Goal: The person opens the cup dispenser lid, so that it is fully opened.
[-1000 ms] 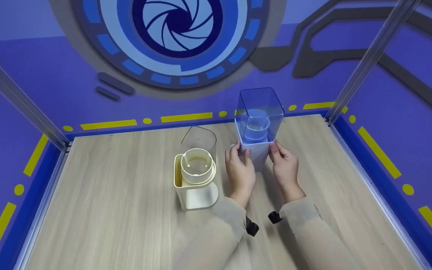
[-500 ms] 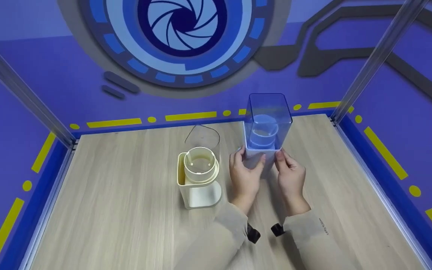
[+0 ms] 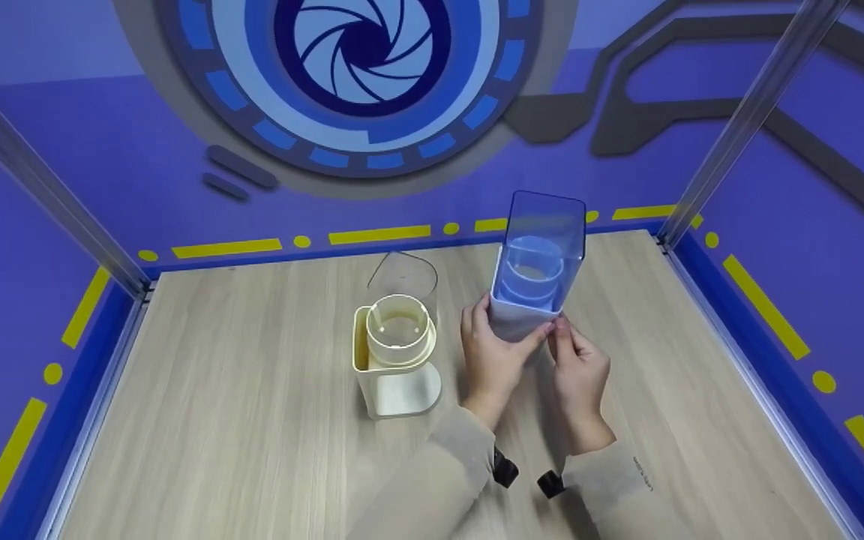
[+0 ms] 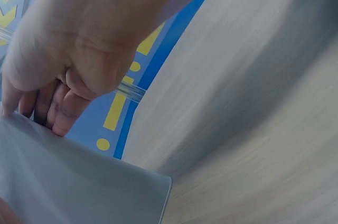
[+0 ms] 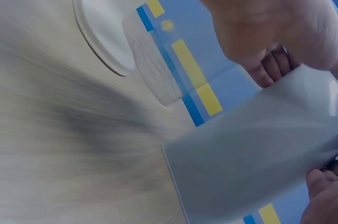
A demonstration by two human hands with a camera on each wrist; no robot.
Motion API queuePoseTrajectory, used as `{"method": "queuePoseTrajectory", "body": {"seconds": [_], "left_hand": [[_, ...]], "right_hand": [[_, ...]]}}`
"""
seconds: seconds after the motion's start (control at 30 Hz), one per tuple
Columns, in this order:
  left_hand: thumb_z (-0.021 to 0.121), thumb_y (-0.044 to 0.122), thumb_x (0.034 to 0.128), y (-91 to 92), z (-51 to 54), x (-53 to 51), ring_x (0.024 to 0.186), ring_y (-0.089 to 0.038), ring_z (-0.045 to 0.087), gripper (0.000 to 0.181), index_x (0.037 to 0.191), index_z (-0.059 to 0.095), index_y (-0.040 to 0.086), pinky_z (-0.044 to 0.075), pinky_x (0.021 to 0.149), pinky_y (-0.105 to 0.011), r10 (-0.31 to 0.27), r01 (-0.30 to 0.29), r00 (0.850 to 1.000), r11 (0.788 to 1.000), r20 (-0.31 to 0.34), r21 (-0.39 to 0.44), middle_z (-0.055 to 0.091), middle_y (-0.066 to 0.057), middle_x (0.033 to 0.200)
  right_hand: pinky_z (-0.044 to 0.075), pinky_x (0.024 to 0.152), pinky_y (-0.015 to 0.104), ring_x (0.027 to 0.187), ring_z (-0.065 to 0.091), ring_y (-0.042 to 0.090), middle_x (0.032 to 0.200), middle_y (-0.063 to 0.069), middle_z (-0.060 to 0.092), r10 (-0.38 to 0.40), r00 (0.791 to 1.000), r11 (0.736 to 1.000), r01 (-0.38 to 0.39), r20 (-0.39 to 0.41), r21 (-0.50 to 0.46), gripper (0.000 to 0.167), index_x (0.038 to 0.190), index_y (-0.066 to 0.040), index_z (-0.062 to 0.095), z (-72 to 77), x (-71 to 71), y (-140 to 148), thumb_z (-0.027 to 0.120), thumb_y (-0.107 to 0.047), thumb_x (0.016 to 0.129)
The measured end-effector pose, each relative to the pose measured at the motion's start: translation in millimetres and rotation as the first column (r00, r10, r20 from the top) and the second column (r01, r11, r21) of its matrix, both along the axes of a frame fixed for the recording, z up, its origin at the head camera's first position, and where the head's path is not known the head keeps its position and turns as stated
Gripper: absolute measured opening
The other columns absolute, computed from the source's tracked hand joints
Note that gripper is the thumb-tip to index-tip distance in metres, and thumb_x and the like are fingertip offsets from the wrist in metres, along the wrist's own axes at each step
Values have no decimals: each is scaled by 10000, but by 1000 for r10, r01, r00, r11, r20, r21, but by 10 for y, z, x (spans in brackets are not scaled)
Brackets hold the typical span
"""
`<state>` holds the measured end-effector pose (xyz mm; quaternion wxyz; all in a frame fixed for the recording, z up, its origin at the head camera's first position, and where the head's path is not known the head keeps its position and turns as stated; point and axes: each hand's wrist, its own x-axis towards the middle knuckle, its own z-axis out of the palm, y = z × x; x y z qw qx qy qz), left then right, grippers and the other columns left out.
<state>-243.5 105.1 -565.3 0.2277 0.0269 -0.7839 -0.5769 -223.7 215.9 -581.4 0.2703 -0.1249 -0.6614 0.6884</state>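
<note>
A tall white box with a see-through blue upper part (image 3: 546,225) is between both hands, turned slightly; a round cup-like piece (image 3: 533,270) shows inside. My left hand (image 3: 493,360) grips its left side, the thumb across the front near the right corner. My right hand (image 3: 580,379) pinches the front right corner. In the left wrist view, the white lower body (image 4: 79,176) lies under the curled fingers. From the right wrist, the same body (image 5: 253,150) appears raised, its shadow on the table apart from its lower edge.
A cream holder (image 3: 402,394) with a round ring (image 3: 398,330) on top stands left of the hands. Behind it is a clear container (image 3: 403,274). The wooden table (image 3: 237,405) is bounded by blue walls and metal posts (image 3: 754,120).
The box has turned and tilted slightly in the hands. The left thumb has slid right along its front to the right corner, beside the right fingers. The cream holder stays put.
</note>
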Motion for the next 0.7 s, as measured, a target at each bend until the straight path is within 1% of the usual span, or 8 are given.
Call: {"method": "queuePoseTrajectory", "body": {"seconds": [0.07,0.17,0.23,0.33,0.4,0.5,0.6,0.7], "left_hand": [[1115,427,650,9,-9,-7,1307,-291,667,1064,1508,631,26,574,1199,-487,-15,15,1000,1000,4,-8,672,-140,1398],[1118,452,640,16,-18,-14,1349,-316,654,1147,1563,591,19,563,1218,-519,-33,33,999,999,13,-30,649,-159,1450],[1123,468,627,16,-20,-16,1385,-331,639,1207,1601,560,31,552,1233,-531,-51,51,999,998,19,-39,631,-170,1491],[1124,495,616,15,-18,-18,1438,-342,613,1279,1651,512,60,531,1256,-540,-76,77,997,996,31,-44,602,-178,1552],[1124,499,612,17,-13,-14,1471,-346,592,1316,1680,480,80,512,1276,-545,-96,97,994,995,44,-36,581,-178,1590],[1121,524,604,26,-10,0,1510,-341,564,1367,1711,438,104,485,1301,-549,-116,119,990,992,77,-34,553,-163,1638],[1120,561,582,42,-8,18,1533,-331,540,1409,1721,418,118,468,1316,-544,-129,134,986,990,104,-37,539,-143,1662],[1115,592,572,59,-4,20,1526,-315,542,1408,1706,426,120,477,1310,-527,-123,130,987,990,105,-56,552,-125,1649]], "right_hand": [[649,920,153,1012,783,-92,1272,206,796,-7,1000,999,7,-2,-43,276,1314,134,742,-16,41,-14,647,-52,1134],[658,901,155,984,790,-71,1182,49,852,-18,1000,996,18,-6,-86,292,1312,150,738,-43,104,-43,600,-47,1145],[660,908,163,1008,795,-62,1185,0,853,-18,1000,994,15,-23,-105,302,1325,161,723,-68,148,-66,585,-41,1148],[658,930,176,1053,794,-60,1242,12,827,-19,998,993,13,-51,-121,312,1348,180,690,-106,217,-105,566,-26,1149],[658,940,187,1069,795,-54,1254,23,817,-21,997,990,11,-73,-144,318,1360,197,665,-131,262,-131,563,-18,1148],[658,951,202,1074,797,-43,1241,3,817,-27,995,983,8,-100,-182,332,1372,226,628,-163,335,-171,554,-11,1151],[658,970,221,1095,798,-26,1263,30,812,-23,992,973,-5,-122,-229,367,1394,261,581,-189,402,-203,541,-18,1159],[660,985,237,1135,794,-6,1292,57,803,-22,992,969,-11,-128,-246,388,1405,268,571,-199,438,-216,534,-35,1166]]}}
